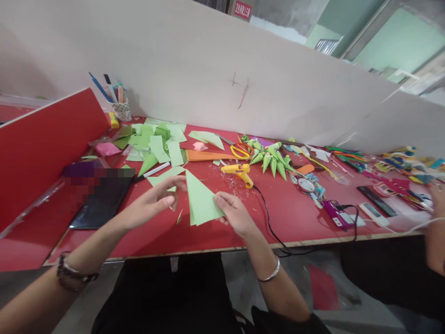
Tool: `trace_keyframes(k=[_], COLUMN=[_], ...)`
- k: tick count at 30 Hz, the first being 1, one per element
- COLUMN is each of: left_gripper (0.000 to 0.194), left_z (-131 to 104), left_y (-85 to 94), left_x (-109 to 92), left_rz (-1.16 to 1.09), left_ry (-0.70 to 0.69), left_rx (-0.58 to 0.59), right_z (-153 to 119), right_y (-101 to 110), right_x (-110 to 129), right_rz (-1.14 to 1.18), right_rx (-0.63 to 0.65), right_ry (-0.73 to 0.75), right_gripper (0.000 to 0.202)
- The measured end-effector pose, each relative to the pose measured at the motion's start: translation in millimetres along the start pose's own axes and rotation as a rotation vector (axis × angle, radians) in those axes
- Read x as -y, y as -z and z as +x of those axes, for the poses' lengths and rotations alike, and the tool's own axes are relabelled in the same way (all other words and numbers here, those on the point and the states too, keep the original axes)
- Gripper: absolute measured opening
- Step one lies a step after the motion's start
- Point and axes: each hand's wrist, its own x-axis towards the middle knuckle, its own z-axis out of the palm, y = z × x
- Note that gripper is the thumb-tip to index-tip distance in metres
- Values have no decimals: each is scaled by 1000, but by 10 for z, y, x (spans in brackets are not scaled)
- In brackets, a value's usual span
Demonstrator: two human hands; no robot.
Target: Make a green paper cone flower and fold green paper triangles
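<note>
A folded sheet of light green paper (204, 204) is held up over the red table, its pointed tip upward. My right hand (234, 211) pinches its right corner between thumb and fingers. Beside the paper's upper left edge is my left hand (158, 199), fingers loosely bent and thumb apart, with nothing visible in it. Just beyond the paper lies a yellow glue gun (239, 173), its black cord running to the table's front edge. Several green paper pieces (158, 147) are heaped behind my left hand. A group of green paper cones (269, 157) lies at the back.
Orange-handled scissors (242, 150) rest near the back wall. To the left are a dark tablet-like slab (100, 199) and a pen cup (121, 110). Rightward lie a purple power socket (336, 214), a black phone (377, 201) and another person's arm (434, 236).
</note>
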Motion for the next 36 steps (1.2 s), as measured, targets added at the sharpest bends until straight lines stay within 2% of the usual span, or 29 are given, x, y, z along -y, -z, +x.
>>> trace_keyframes(k=[2, 4, 6, 10, 12, 16, 18, 21, 23, 25, 28, 32, 36], left_gripper=[54, 57, 56, 48, 47, 49, 49, 49, 49, 50, 49, 34, 27], left_z=[6, 10, 17, 39, 56, 81, 84, 81, 79, 73, 50, 7, 7], left_y=[-143, -242, -290, -306, -307, -308, -312, -331, -343, -348, -334, -306, -321], left_x=[44, 75, 98, 124, 121, 101, 98, 97, 86, 65, 37, 50, 83], left_rz=[-249, -373, -435, -471, -454, -366, -338, -290, -274, -276, -282, -293, -277], left_ry=[31, 103, 144, 123, 118, 138, 149, 182, 205, 216, 236, 310, 411], left_rx=[21, 16, 33, 53, 14, -21, -8, -29, -57, -72, -37, 70, 87], right_z=[26, 46, 58, 54, 36, -22, -52, -85, -99, -105, -103, -79, -55], right_y=[-108, -184, -222, -234, -226, -208, -212, -237, -255, -263, -248, -216, -206], right_x=[-89, -167, -230, -288, -272, -187, -142, -79, -41, -17, -40, -166, -244], right_rz=[99, 171, 223, 242, 171, -177, -319, -414, -427, -411, -409, -426, -183], right_rx=[47, 79, 91, 96, 98, 21, 4, -8, -29, -51, -127, -336, -387], right_ry=[-40, -68, -93, -94, 4, 248, 292, 328, 355, 378, 331, 180, 99], right_gripper=[32, 33, 33, 34, 37, 56, 61, 71, 66, 47, 24, 40, 35])
